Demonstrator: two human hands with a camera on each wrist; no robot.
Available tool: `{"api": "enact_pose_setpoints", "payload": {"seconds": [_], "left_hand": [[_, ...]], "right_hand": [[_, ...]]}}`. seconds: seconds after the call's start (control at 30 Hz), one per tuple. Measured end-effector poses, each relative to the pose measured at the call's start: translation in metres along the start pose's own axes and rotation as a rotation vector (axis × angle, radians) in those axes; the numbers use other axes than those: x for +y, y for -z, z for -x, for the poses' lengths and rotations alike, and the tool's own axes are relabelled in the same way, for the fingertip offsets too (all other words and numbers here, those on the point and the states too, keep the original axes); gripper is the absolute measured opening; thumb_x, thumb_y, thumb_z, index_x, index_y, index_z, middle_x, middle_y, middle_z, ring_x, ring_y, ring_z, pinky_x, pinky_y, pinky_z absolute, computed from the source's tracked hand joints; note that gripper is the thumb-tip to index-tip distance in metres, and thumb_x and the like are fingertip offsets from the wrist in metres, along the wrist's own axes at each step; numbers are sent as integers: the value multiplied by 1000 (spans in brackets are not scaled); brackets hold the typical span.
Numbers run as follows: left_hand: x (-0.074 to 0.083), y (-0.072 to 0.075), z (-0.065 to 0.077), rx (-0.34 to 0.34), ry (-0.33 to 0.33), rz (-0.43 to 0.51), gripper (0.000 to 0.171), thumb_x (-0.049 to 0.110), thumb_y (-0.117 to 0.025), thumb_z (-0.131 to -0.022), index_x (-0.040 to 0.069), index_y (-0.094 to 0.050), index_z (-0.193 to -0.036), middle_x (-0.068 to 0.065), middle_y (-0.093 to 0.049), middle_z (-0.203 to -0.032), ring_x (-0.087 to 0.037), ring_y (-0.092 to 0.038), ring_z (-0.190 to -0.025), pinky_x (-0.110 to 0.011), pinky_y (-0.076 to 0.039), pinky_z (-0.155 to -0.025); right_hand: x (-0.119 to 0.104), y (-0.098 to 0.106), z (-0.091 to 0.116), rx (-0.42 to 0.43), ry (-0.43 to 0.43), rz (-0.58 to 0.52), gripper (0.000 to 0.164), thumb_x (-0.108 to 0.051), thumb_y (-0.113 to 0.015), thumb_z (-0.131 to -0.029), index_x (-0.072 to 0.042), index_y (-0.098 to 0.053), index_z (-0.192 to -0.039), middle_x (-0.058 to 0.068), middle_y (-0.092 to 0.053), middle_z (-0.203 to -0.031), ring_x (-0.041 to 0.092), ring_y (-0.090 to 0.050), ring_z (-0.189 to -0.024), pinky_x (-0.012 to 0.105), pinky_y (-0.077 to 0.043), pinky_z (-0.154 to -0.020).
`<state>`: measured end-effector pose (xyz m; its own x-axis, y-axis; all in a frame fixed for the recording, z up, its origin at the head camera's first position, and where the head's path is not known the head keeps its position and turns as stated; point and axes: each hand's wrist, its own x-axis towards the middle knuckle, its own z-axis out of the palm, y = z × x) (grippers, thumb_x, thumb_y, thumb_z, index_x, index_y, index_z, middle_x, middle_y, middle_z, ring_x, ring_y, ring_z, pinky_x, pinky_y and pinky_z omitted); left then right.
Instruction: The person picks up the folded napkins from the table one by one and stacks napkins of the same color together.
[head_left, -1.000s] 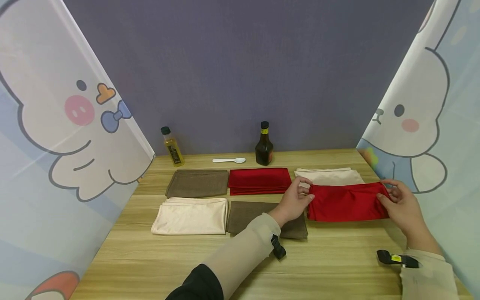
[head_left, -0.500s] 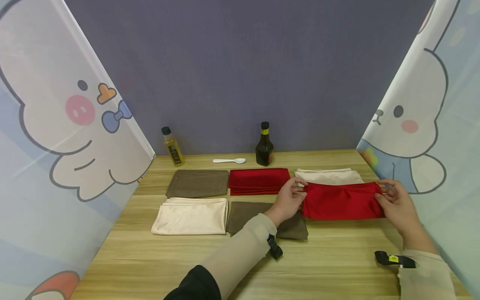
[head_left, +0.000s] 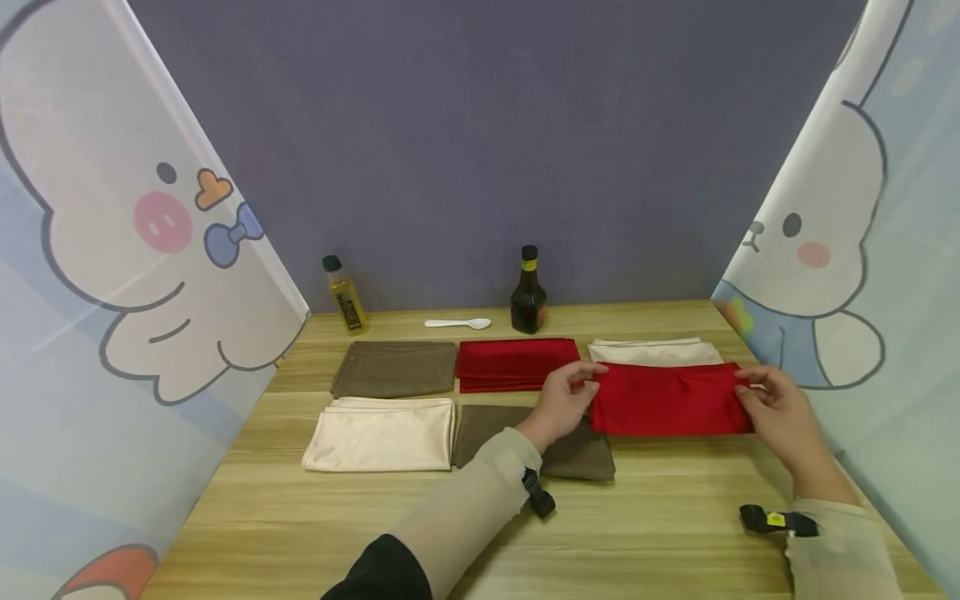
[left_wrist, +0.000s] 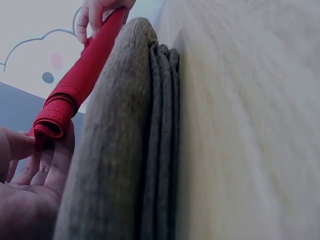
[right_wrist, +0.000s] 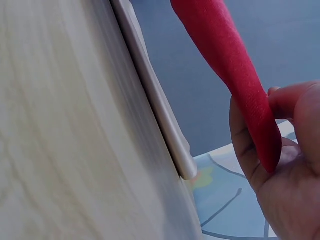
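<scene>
A folded red cloth (head_left: 669, 402) is held between both hands, raised off the table as the wrist views show. My left hand (head_left: 558, 402) pinches its left end; in the left wrist view the rolled layers of that end (left_wrist: 57, 117) sit between thumb and fingers. At the other end my right hand (head_left: 780, 412) pinches the cloth, thumb in front and fingers behind. Under my left wrist lies a folded brown cloth (head_left: 581, 457), partly covered by the hand and sleeve. Behind the held cloth, a folded cream cloth (head_left: 652, 353) lies partly hidden.
Another red cloth (head_left: 517, 360) lies folded in the back row, beside a second brown cloth (head_left: 393, 369). A cream cloth (head_left: 382, 437) is at the front left. Along the back stand an oil bottle (head_left: 348, 300) and a dark sauce bottle (head_left: 528, 296), a white spoon (head_left: 459, 323) between them.
Both hands have moved left together with the red cloth, which now reaches nearer the front brown cloth. The other cloths, bottles and spoon stay in place.
</scene>
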<state>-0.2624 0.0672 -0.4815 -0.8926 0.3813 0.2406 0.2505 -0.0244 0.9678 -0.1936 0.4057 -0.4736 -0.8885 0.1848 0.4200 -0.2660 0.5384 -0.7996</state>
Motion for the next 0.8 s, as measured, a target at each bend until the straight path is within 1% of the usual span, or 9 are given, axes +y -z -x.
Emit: {"api": "enact_pose_setpoints", "payload": {"seconds": [0.07, 0.1, 0.17, 0.3, 0.4, 0.47, 0.53, 0.63, 0.8], "left_hand": [[1, 4, 1, -3, -2, 0, 31, 2, -68, -102, 22, -76, -124, 12, -72, -118, -6, -65, -85, -23, -56, -70], [1, 6, 1, -5, -3, -3, 30, 4, -68, -102, 22, -75, -125, 11, -72, -119, -7, -65, -88, -23, -56, -72], [2, 10, 2, -14, 0, -9, 30, 7, -70, -101, 21, -74, -128, 7, -71, -121, -9, -65, -90, -24, -56, -75], [3, 18, 3, -32, 4, -28, 38, 10, -74, -99, 22, -70, -135, 4, -68, -128, -12, -65, -97, -25, -55, -81], [5, 26, 5, -38, 0, -38, 44, 9, -75, -98, 23, -67, -139, 3, -64, -134, -12, -63, -102, -26, -54, -86], [7, 30, 6, -42, -3, -43, 47, 8, -75, -98, 23, -65, -141, 3, -63, -136, -13, -61, -104, -27, -53, -89], [9, 35, 8, -50, -1, -40, 49, 7, -75, -98, 24, -64, -143, 3, -62, -136, -14, -61, -103, -28, -53, -89], [10, 41, 10, -65, 12, -37, 53, 7, -74, -98, 26, -61, -146, 5, -61, -135, -16, -61, -101, -29, -55, -84], [12, 56, 14, -81, 32, -50, 62, 4, -74, -97, 25, -56, -152, 5, -56, -142, -18, -58, -107, -29, -55, -82]], "right_hand": [[0, -1, 0, -14, -10, 15, 21, -2, -62, -104, 3, -63, -124, -23, -61, -112, -13, -62, -86, 10, -48, -64], [0, -2, 0, -23, -17, 20, 24, -4, -62, -104, 6, -61, -126, -26, -59, -112, -13, -62, -86, 9, -48, -65], [0, -3, -1, -32, -27, 27, 26, -6, -64, -104, 5, -62, -128, -25, -59, -112, -13, -62, -86, 9, -48, -65], [-4, -6, -1, -44, -44, 63, 34, -13, -68, -103, 4, -63, -132, -25, -56, -119, -17, -57, -92, 5, -47, -72], [-9, -9, -1, -62, -57, 84, 42, -19, -72, -102, 1, -63, -138, -18, -56, -128, -19, -53, -98, 3, -46, -78], [-13, -11, -2, -91, -51, 83, 47, -20, -74, -101, -1, -61, -142, -7, -55, -135, -19, -52, -101, 4, -46, -79], [-17, -14, -3, -122, -29, 74, 51, -18, -75, -100, -1, -60, -145, 4, -54, -140, -19, -52, -102, 5, -48, -78], [-21, -17, -4, -177, 10, 46, 55, -11, -76, -98, -1, -56, -148, 11, -51, -142, -18, -55, -103, 9, -52, -75], [-28, -25, -7, -250, 49, 14, 61, -7, -77, -96, -2, -52, -152, 3, -50, -140, -10, -59, -98, 16, -56, -69]]}}
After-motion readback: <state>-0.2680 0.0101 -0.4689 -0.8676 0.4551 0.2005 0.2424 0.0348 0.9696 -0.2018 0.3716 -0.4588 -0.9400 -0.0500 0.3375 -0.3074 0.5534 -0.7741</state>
